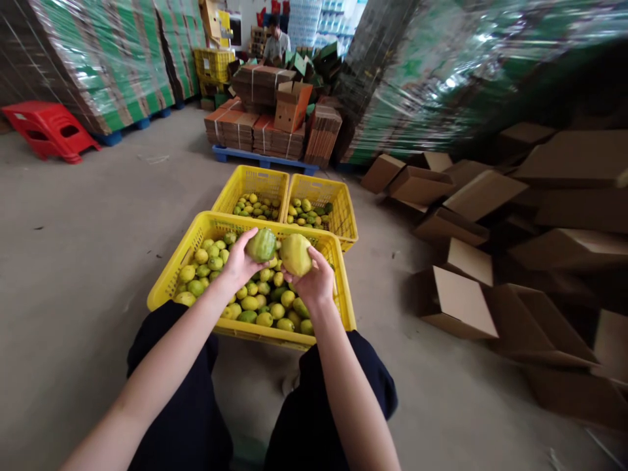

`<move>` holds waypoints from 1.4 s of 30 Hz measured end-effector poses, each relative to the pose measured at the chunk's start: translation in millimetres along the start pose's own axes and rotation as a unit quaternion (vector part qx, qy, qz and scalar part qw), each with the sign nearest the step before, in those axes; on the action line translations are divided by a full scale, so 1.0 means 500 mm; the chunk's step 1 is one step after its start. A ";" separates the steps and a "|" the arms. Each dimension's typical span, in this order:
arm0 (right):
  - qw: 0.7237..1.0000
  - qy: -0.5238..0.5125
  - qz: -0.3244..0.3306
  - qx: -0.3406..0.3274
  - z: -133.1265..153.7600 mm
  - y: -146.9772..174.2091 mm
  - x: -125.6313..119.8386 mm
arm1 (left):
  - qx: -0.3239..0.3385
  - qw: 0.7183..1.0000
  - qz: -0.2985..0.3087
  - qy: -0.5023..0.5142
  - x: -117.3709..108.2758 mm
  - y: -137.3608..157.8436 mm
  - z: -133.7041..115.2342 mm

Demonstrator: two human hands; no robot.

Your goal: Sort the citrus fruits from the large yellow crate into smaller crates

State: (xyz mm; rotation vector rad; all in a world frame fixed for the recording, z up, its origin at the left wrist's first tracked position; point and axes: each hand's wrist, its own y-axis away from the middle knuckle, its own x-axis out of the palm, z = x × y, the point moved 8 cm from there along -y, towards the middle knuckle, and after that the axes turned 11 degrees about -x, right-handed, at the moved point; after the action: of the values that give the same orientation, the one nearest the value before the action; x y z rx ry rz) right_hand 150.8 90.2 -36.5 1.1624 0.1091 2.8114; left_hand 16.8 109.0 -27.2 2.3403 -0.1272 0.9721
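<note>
Above a large yellow crate [350, 307], my left hand [240, 261] is closed around a green lemon [261, 246] with a ridged skin. My right hand [316, 280] grips a bigger yellow lemon [296, 254], its thumb along the right side. The two fruits are held side by side, a small gap between them. Beneath them the crate holds many loose lemons [249, 303], yellow and green mixed. My forearms hide part of the pile.
Two smaller yellow crates [318, 183] with lemons stand just beyond. Flattened cartons on a blue pallet [265, 159] lie farther back, a person [277, 42] behind them. Open cardboard boxes [464, 304] spread along the right. A red stool [49, 131] and wrapped stacks [108, 59] are left.
</note>
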 end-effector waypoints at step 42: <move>0.949 -0.204 -0.237 -0.044 -0.001 -0.009 -0.114 | -0.161 0.985 -0.043 -0.041 -0.104 -0.143 0.224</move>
State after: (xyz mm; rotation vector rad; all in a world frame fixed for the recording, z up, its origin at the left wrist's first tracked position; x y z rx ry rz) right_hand 190.7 88.1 -77.4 1.4393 0.1983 2.1027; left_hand 69.2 98.0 -159.4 2.0703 -0.1979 0.7507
